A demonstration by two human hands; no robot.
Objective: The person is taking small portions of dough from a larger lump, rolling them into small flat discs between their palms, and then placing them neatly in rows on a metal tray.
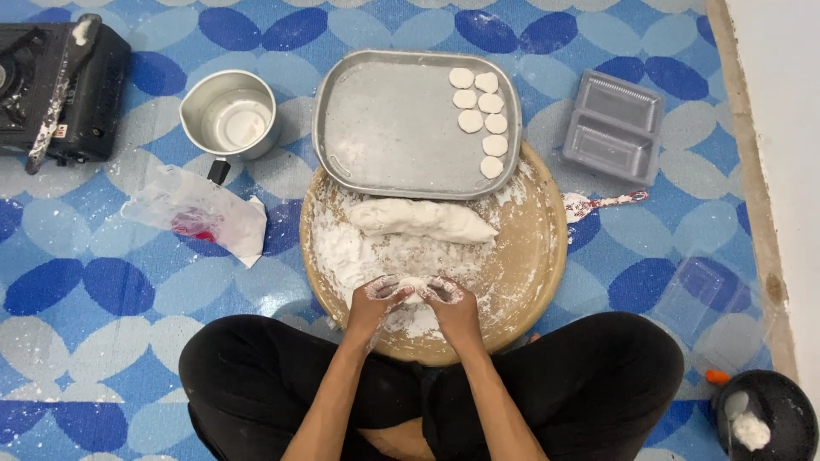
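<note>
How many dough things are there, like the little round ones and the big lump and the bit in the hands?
Small round dough discs on the metal tray: 7
Long dough log on the round board: 1
Dough piece between left hand and right hand: 1
Total: 9

A mat (102, 290) covers the floor, patterned with overlapping leaf shapes in dark blue, light blue and grey-white, and dusted with white powder near the middle. Along the right edge the mat ends at a tan strip (752, 171), and past it lies a pale, plain floor (786, 102). A black stove (60, 85) sits at the far left corner. The light is even and soft, casting only faint shadows. No walls or windows are in view.
</note>
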